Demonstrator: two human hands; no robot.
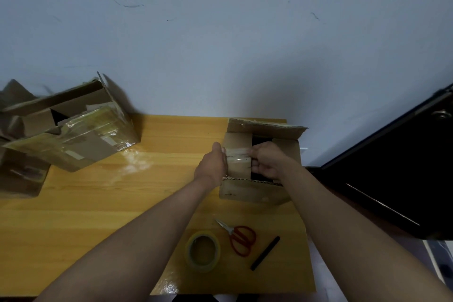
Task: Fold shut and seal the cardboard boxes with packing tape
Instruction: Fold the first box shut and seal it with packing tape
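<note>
Open cardboard box [259, 186] sits at the right of the wooden table [98, 203], far flap up, dark interior still showing. Left hand [213, 167] grips the left inner flap [239, 154] from its outer edge, fingers curled over it. Right hand [266, 160] has fingers curled, pinching the same flap's free edge, where old clear tape clings. Judgement: both hold it to press the flap down flat before closing. Tape roll [203, 251], red scissors [239, 239] and a black marker [265, 252] lie near, within reach for sealing. 1 other box [73, 127], flaps open, stands far left.
</note>
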